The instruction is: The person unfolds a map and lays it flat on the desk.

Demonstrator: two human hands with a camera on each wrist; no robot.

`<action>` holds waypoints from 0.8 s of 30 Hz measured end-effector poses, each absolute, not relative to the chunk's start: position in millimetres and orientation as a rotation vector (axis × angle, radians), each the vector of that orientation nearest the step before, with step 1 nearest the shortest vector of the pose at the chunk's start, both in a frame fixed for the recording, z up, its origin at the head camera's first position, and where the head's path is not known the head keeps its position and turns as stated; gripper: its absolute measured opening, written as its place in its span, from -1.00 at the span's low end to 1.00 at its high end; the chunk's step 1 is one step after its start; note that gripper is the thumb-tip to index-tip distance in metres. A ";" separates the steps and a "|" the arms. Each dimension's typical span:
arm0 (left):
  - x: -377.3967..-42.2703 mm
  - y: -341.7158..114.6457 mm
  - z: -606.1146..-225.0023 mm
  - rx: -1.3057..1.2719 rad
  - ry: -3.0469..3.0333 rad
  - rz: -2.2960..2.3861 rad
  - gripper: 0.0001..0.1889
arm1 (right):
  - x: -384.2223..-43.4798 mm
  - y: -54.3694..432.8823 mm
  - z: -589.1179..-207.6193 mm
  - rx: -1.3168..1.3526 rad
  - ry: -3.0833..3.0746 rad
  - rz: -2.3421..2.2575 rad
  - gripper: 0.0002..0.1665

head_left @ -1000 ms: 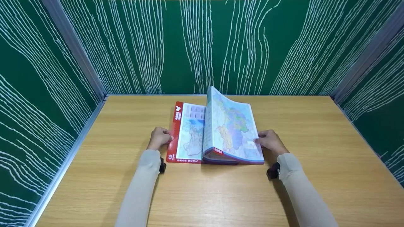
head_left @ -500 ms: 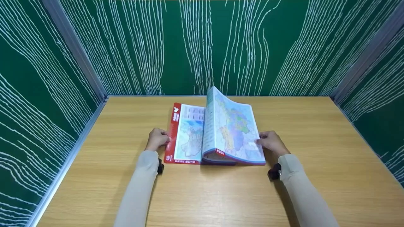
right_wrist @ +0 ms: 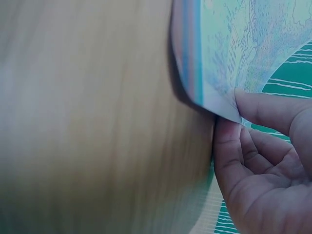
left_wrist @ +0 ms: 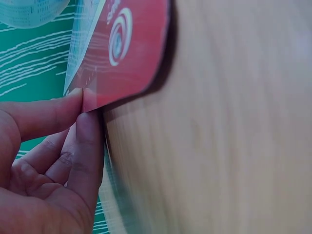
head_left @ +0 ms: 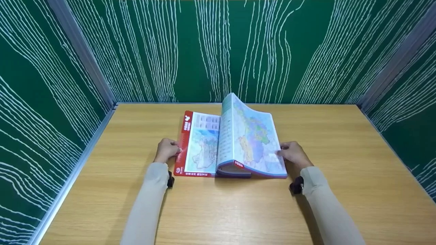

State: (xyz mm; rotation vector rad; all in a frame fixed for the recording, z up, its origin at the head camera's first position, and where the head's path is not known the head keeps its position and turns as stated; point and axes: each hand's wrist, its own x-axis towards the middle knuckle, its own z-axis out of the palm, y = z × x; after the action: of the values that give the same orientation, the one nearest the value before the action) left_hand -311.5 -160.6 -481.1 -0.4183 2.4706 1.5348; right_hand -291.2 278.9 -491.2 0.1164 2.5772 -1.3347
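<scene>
A glossy printed map (head_left: 259, 136) stands partly folded on the table, its middle curling up in a tall bend towards the back. Its left panel, with a red border (head_left: 182, 149), lies low beside the bend. My left hand (head_left: 167, 149) pinches that red edge; in the left wrist view thumb and forefinger hold the map's red margin (left_wrist: 131, 68) between them. At the opposite side my right hand (head_left: 295, 153) grips the right edge. The right wrist view shows its thumb and finger pinching the map's pale border (right_wrist: 219, 95). The inside of the fold is mostly hidden.
The wooden table (head_left: 218, 211) reaches back to a green wall (head_left: 185, 51) with white wavy lines. Grey metal posts (head_left: 80, 51) mark the corners. A dark device sits on each wrist, the right one (head_left: 296, 185) standing out from the sleeve.
My left hand has drawn the red edge a little leftwards, showing more of the left panel. The bend's peak has shifted slightly right. My right hand has hardly moved, still gripping.
</scene>
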 end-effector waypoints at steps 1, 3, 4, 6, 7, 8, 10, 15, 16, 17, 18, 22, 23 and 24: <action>-311.3 -160.7 -480.8 -0.427 2.464 1.541 -0.60 | -290.8 279.3 -491.1 0.118 2.582 -1.328 -0.40; -310.9 -160.9 -480.6 -0.427 2.472 1.540 -0.62 | -289.6 281.0 -490.6 0.110 2.592 -1.318 -0.40; -310.9 -161.0 -480.5 -0.421 2.489 1.525 -0.63 | -289.1 282.2 -490.6 0.109 2.596 -1.314 -0.40; -311.1 -161.1 -480.1 -0.414 2.532 1.486 -0.66 | -289.0 285.0 -491.7 0.110 2.611 -1.303 -0.40; -311.2 -161.4 -480.0 -0.410 2.543 1.472 -0.66 | -288.7 286.4 -491.9 0.114 2.617 -1.295 -0.39; -311.2 -161.6 -479.6 -0.409 2.549 1.460 -0.67 | -288.8 287.9 -492.5 0.120 2.619 -1.291 -0.39; -311.3 -162.1 -478.8 -0.416 2.551 1.444 -0.66 | -288.8 289.7 -492.6 0.139 2.626 -1.277 -0.38; -312.0 -162.8 -478.6 -0.438 2.512 1.456 -0.61 | -286.9 293.8 -491.5 0.188 2.626 -1.271 -0.37; -312.1 -163.0 -478.7 -0.438 2.511 1.451 -0.61 | -286.4 294.9 -491.5 0.193 2.622 -1.275 -0.38; -312.0 -163.2 -478.4 -0.439 2.509 1.449 -0.60 | -285.6 295.9 -491.3 0.195 2.614 -1.285 -0.37; -312.0 -163.5 -478.1 -0.444 2.504 1.452 -0.60 | -285.0 296.9 -491.1 0.195 2.611 -1.290 -0.38; -310.8 -165.9 -476.0 -0.437 2.510 1.451 -0.59 | -284.3 298.7 -489.6 0.218 2.592 -1.303 -0.38; -310.7 -166.7 -475.7 -0.430 2.520 1.448 -0.58 | -284.1 299.0 -489.1 0.225 2.587 -1.304 -0.38; -310.5 -167.5 -475.6 -0.427 2.527 1.446 -0.57 | -284.2 299.4 -488.9 0.232 2.589 -1.300 -0.38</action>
State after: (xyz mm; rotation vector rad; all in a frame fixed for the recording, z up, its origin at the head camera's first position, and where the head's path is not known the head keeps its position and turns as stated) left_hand -310.5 -167.5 -475.6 -0.4273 2.5272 1.4456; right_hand -284.2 299.4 -488.9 0.2323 2.5888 -1.2996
